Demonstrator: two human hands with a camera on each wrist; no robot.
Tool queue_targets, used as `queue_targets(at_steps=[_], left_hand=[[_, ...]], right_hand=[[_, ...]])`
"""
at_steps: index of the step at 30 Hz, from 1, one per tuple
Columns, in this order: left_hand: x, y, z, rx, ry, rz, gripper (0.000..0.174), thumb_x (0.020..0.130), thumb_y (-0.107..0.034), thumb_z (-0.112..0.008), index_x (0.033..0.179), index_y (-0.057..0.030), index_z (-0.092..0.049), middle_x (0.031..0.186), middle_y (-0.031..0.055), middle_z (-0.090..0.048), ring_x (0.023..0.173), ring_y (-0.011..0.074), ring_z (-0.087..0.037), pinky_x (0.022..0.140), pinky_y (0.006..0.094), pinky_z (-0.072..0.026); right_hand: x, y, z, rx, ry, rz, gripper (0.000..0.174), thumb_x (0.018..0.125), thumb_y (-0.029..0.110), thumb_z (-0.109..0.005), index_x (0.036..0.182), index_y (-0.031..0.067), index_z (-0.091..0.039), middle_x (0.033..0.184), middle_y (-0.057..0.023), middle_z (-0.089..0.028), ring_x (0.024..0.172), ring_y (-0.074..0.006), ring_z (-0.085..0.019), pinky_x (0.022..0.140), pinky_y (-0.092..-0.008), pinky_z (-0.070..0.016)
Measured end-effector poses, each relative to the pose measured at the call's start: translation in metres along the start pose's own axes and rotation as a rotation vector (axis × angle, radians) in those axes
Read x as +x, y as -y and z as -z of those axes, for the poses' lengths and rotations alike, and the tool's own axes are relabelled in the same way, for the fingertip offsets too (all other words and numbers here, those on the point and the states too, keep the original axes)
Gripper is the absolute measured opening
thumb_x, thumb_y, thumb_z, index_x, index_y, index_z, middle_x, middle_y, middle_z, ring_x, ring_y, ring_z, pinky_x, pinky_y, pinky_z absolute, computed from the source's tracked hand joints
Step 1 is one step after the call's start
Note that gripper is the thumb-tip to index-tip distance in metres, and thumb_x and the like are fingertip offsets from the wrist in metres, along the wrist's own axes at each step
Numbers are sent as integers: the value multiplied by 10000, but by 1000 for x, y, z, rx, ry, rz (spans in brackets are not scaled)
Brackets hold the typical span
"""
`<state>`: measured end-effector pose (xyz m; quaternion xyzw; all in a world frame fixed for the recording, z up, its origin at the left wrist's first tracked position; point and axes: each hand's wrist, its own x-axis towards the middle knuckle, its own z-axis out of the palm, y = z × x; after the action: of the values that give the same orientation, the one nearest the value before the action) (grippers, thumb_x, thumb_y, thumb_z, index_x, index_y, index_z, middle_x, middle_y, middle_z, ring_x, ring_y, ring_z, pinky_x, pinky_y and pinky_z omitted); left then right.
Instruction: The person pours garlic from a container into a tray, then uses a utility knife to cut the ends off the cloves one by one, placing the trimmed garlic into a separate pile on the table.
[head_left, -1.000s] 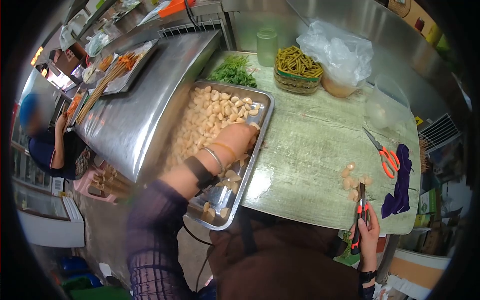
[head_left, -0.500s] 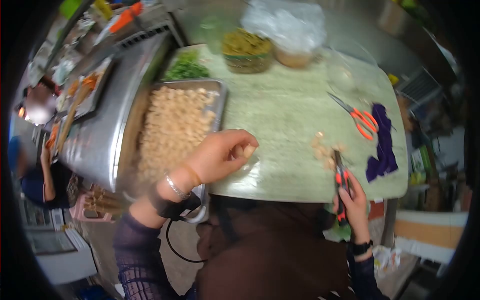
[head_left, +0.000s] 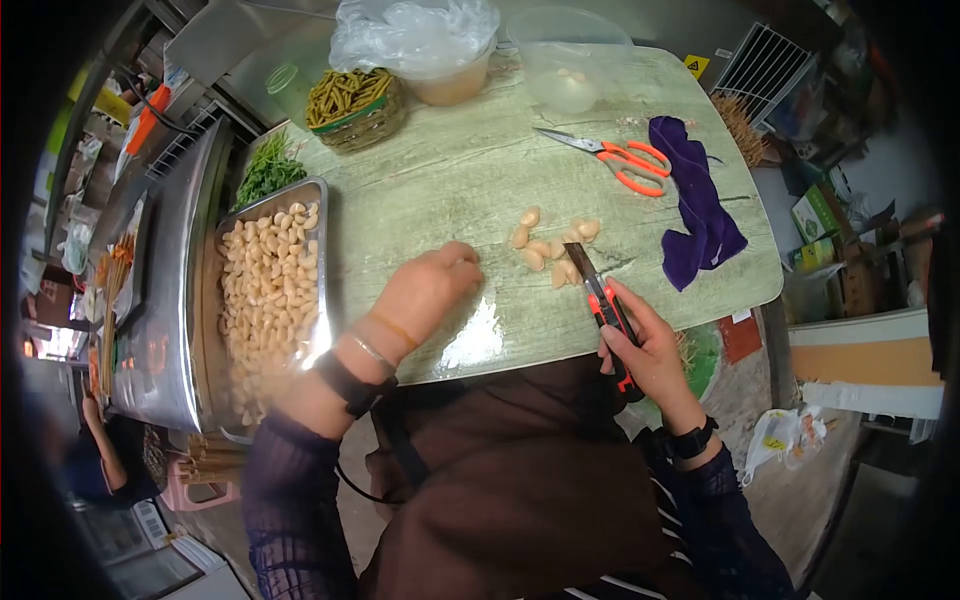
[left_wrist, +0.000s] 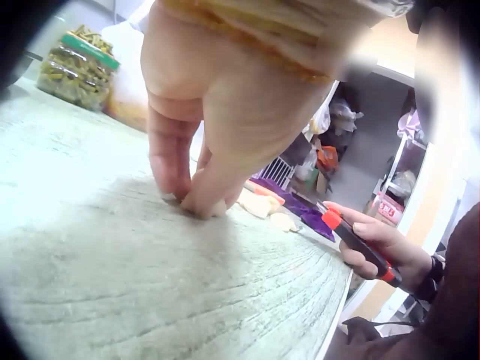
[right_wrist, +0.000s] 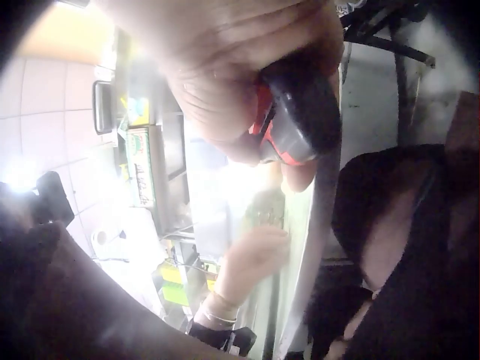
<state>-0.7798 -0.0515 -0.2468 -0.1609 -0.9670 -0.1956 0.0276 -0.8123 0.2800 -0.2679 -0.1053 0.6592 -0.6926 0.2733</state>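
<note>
Utility knife (head_left: 603, 305): was judged light and stiff, best held by its handle, well clear of the blade
Right grip (head_left: 648, 350): was curled round the handle, the blade being pointed at the loose cloves (head_left: 532, 259)
Loose cloves: were judged light, firm, slightly slippery and easily nicked, best pinched by their sides; they were scattered on the surface (head_left: 430, 190) around the blade tip
Left grip (head_left: 425, 290): was lowered to the surface, fingertips bunched; whether a clove was pinched could not be told

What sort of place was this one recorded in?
Probably a commercial kitchen's food-prep area: a metal tray full of what look like peeled garlic cloves, a tub of green vegetable pieces, and a steel counter.
</note>
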Motion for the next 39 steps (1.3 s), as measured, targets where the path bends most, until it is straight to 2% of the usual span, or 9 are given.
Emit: queue_targets(at_steps=[4,8,11,14,15,18,22,31,39], left_hand=[[-7,-16,-7,27,-61,13,137,858,-48,-693,991,-80,-703,1132,85,-688,934,310,-712,769,361,-595],[-9,-55,-10,33,-149,-122,175,815,-40,-674,984,-80,-690,1050,69,-704,911,285,-698,765,375,-587],[-14,-64,-27,21,-248,-135,221,794,-44,-670,1010,-73,-702,1046,68,-716,911,271,-696,778,375,-585],[-27,-66,-40,-20,-355,-84,247,790,-31,-688,1031,-72,-721,1051,76,-724,942,279,-707,794,367,-589],[-31,-66,-45,-28,-384,-74,250,787,-23,-698,1031,-70,-727,1050,79,-726,949,281,-709,798,368,-589],[-40,-66,-55,-42,-450,-31,259,778,4,-731,1028,-63,-741,1045,87,-729,957,284,-713,803,370,-589],[-38,-69,-57,-58,-490,5,251,769,28,-770,1006,-50,-749,1026,93,-731,929,279,-714,789,366,-588],[-35,-68,-58,-64,-511,21,242,752,48,-795,971,-45,-746,987,89,-733,901,272,-719,767,356,-590],[-36,-66,-60,-85,-512,28,257,742,65,-799,968,-44,-747,992,91,-735,906,269,-721,776,354,-593]], right_hand=[[-1,-1,2,-1,11,16,600,1006,11,-634,1571,63,-441,1000,-33,-673,715,-78,-618,626,-249,-542],[1,-5,6,-65,56,59,629,988,24,-658,1576,97,-447,1019,-33,-695,721,-60,-611,630,-242,-537],[-3,11,2,-348,99,60,629,970,99,-692,1558,149,-475,1060,-78,-743,748,-130,-689,679,-292,-564],[-3,5,-4,-701,129,367,608,953,192,-712,1526,189,-510,1119,-131,-750,847,-252,-744,760,-358,-579],[-5,8,-8,-720,145,353,563,958,227,-694,1498,198,-536,1102,-153,-741,927,-330,-729,803,-403,-573],[-10,10,-16,-730,189,313,556,962,209,-687,1497,196,-537,1085,-133,-745,905,-317,-732,779,-403,-573],[-13,9,-24,-793,171,370,568,963,202,-680,1509,207,-523,1061,-96,-745,856,-303,-722,732,-414,-563],[-17,15,-28,-969,193,394,549,965,227,-687,1495,227,-545,821,-67,-674,673,-281,-676,578,-406,-531],[-16,16,-27,-1026,233,373,542,968,241,-685,1493,236,-550,786,-69,-658,656,-288,-665,562,-411,-520]])
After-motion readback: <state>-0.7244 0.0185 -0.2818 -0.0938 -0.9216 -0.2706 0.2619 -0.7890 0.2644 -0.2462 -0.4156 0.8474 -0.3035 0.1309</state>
